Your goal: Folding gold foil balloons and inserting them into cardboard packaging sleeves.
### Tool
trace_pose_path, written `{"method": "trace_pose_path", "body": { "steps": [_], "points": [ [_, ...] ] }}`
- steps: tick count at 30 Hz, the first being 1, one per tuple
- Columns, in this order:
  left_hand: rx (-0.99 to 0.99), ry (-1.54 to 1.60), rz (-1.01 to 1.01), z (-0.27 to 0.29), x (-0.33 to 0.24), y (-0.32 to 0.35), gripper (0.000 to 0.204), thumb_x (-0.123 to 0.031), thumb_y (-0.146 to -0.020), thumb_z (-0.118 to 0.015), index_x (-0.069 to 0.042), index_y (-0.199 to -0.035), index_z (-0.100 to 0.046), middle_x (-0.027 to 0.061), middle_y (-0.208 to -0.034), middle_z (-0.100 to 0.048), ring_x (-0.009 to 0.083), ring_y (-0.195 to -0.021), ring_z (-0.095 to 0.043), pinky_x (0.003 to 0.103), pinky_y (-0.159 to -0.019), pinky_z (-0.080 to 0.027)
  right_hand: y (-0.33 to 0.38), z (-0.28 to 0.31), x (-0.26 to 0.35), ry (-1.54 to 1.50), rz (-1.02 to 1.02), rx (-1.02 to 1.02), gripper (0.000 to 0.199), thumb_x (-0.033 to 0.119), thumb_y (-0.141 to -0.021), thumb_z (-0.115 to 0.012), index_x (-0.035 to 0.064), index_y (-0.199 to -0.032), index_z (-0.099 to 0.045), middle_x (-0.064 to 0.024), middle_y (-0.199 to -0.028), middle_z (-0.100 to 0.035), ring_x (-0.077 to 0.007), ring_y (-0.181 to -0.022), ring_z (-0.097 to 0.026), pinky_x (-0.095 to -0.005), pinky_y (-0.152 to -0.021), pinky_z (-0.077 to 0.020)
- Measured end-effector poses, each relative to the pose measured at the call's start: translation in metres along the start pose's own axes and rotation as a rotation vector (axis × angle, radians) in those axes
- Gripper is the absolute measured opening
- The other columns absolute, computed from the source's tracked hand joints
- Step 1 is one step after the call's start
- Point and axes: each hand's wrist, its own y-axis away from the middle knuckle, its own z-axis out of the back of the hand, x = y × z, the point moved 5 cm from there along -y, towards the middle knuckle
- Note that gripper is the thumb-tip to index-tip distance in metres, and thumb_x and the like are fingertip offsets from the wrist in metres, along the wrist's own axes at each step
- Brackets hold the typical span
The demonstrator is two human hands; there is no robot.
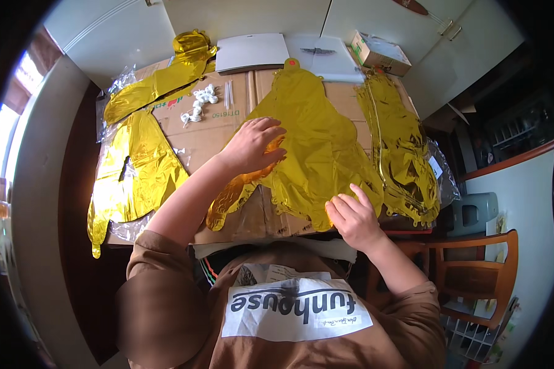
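Nearest, the right hand (356,218) curls its fingers at the near edge of the middle gold foil sheet (314,135); cannot tell whether it pinches. Left hand (253,144), apart from the right, holds loosely bent fingers over the sheet's left side. Sheet lies mid-table on brown cardboard (203,140), long axis near to far, narrow tabbed tip pointing away, near edge close to the cardboard's. Foil lots: four, with two leftward (144,172) and one rightward (406,154); more bare cardboard shows leftward. Beyond: white cord bundles (206,95), number unclear; one open carton (381,54).
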Motion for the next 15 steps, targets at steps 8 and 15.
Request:
{"method": "trace_pose_path", "body": {
  "steps": [8, 15],
  "points": [
    [-0.020, 0.010, -0.001, -0.013, 0.012, -0.005, 0.046, -0.033, -0.087, -0.073, -0.005, -0.123, -0.063, 0.0160, -0.129, -0.059, 0.0339, -0.126, -0.054, 0.046, -0.108, -0.042, 0.002, -0.004, -0.008, -0.016, 0.043, -0.046, 0.020, 0.010, -0.084, -0.063, -0.0002, -0.099, -0.071, -0.0127, -0.096, -0.070, -0.0254, -0.095, -0.068, -0.0513, -0.105, -0.0476],
    [-0.057, 0.016, 0.000, -0.018, 0.012, -0.002, 0.047, -0.032, -0.087, -0.073, -0.004, -0.123, -0.063, 0.0159, -0.132, -0.057, 0.0353, -0.130, -0.051, 0.047, -0.110, -0.040, 0.001, -0.003, -0.005, -0.029, 0.014, -0.023, 0.020, 0.010, -0.084, -0.063, -0.0002, -0.099, -0.071, -0.0131, -0.097, -0.070, -0.0253, -0.094, -0.068, -0.0514, -0.105, -0.0476]
  ]
}}
